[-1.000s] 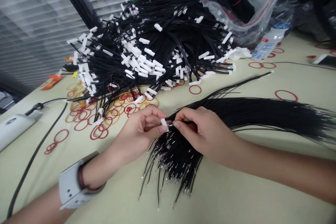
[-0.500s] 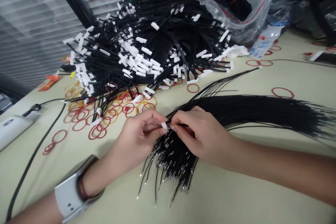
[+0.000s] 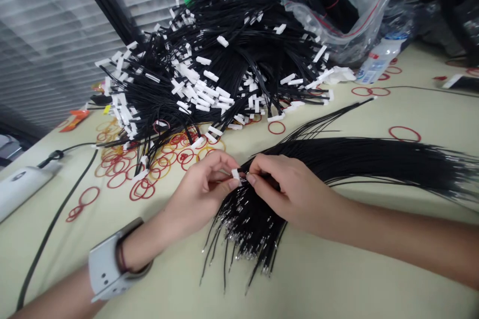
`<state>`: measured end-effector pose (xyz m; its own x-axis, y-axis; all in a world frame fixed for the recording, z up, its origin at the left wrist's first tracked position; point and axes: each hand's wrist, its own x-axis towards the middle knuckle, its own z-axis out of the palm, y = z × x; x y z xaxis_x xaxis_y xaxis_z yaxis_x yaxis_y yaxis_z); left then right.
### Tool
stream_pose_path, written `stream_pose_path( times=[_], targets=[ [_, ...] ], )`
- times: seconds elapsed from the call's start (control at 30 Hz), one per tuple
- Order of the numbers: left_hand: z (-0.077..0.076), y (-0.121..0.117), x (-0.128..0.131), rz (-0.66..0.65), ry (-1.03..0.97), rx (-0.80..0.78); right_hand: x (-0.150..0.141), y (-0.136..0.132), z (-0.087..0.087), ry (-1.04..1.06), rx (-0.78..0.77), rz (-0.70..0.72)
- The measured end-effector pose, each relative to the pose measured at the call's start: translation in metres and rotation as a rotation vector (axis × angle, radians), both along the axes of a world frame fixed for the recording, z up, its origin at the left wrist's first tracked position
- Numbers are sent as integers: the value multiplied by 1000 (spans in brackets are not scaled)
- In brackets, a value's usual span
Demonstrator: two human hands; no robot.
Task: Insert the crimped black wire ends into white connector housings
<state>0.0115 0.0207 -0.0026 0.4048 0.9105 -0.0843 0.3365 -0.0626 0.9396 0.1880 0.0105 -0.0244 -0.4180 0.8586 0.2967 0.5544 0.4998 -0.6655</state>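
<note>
A small white connector housing (image 3: 236, 176) is pinched between the thumb and fingers of my left hand (image 3: 204, 184). Right beside it, the thumb and forefinger of my right hand (image 3: 290, 184) close on a thin black wire (image 3: 244, 173), its end at the housing; whether the tip sits inside is too small to tell. Under both hands lies a thick bundle of black wires (image 3: 344, 159). Its near ends fan out with bare metal terminals (image 3: 239, 239), and its far ends reach the right edge. A few wires (image 3: 337, 115) stray toward the upper right.
Behind my hands rises a big heap of black wires with white connectors (image 3: 243, 55). Red and yellow rubber bands (image 3: 160, 159) are scattered before it. A plastic bag (image 3: 359, 35) of wire bundles and a bottle (image 3: 383, 60) stand back right. A white device (image 3: 26, 187) with a black cable (image 3: 56, 229) lies left.
The view shifts slightly. My hands stay close together at the same spot over the bundle, and the white housing tilts a little in my left fingers.
</note>
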Motion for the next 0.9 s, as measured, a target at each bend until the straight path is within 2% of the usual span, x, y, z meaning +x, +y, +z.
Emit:
stream_pose_path(
  times=[0.13, 0.27, 0.6, 0.9],
  targets=[
    [-4, 0, -1, 37, -31, -36, 3, 0, 1, 50, -43, -63],
    [-4, 2, -1, 22, -4, -19, 4, 0, 1, 37, -38, -16],
    [0, 2, -2, -18, -28, -65, 2, 2, -2, 34, -58, -52],
    [-1, 5, -2, -22, -44, -135, 3, 1, -3, 25, 4, -39]
  ],
)
